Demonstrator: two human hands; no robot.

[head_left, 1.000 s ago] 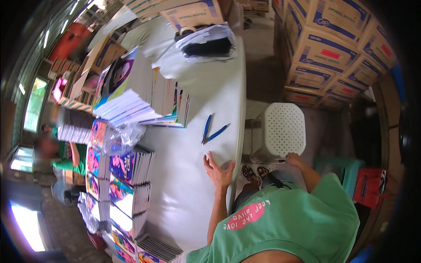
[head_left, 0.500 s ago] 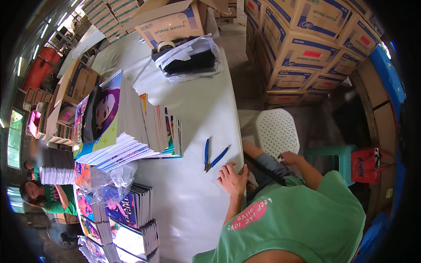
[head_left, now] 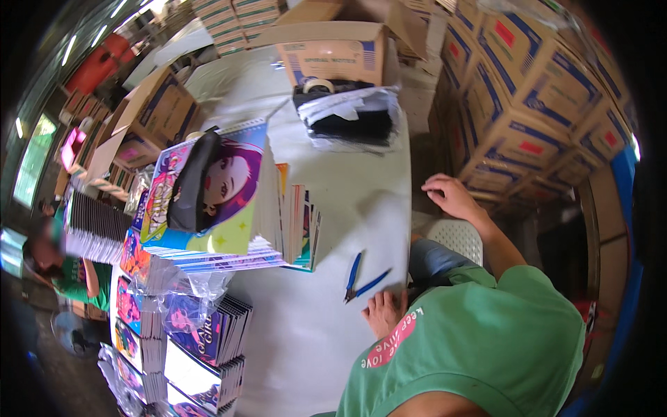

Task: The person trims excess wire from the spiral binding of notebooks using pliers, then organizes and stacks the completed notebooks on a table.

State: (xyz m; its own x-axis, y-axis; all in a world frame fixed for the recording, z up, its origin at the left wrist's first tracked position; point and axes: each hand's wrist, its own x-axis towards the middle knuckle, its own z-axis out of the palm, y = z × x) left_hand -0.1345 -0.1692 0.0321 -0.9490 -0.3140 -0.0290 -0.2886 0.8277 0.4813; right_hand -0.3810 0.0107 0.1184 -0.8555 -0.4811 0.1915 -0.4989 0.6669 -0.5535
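Left hand (head_left: 385, 315), fingers spread on the smooth white table (head_left: 292, 368), slim blue-handled pliers (head_left: 354, 281) lying in a V just ahead of its fingertips; right hand (head_left: 451, 197), fingers loosely parted, near a perforated white stool (head_left: 460, 238).

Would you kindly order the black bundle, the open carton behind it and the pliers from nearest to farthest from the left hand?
1. Pliers, just ahead of the left hand.
2. Black bundle, farther forward.
3. Open carton, behind the bundle.
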